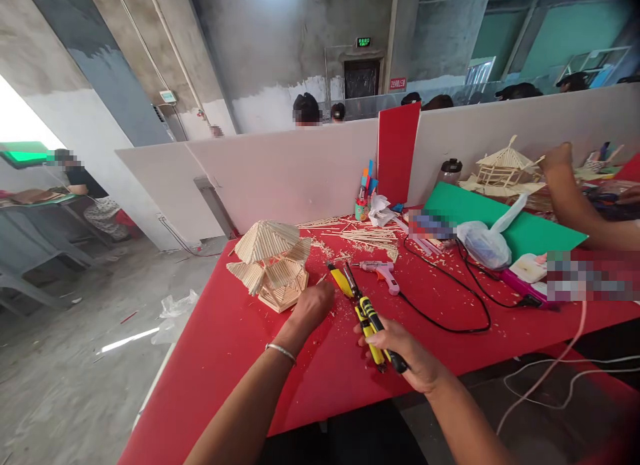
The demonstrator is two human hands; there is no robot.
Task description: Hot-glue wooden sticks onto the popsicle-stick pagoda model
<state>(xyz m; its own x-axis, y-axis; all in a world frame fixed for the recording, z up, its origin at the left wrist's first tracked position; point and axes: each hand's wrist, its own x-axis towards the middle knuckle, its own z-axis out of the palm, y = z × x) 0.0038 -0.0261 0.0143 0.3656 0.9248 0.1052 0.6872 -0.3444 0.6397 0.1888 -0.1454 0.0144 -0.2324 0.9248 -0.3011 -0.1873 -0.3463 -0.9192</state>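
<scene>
My left hand (314,306) is closed in a pinch beside the model, with the tip of a small thin stick (323,277) showing above the fingers. In my right hand (403,348) is a pair of pliers (371,315) with yellow and black handles, jaws pointing away from me. Just left of the jaws lies a yellow and black tool (340,280), its kind unclear. A pavilion model (273,261) made of pale wooden sticks, with a tiered roof, stands left of my left hand. Beyond the pliers rests a pink glue gun (383,271) on its side.
Loose wooden sticks (367,236) and scraps litter the back of the red table (210,378). A black cord (445,329) loops on the right. Behind stand a pen holder (361,209) and a white partition (280,181). A co-worker's arm (570,191) reaches toward another stick model (505,165).
</scene>
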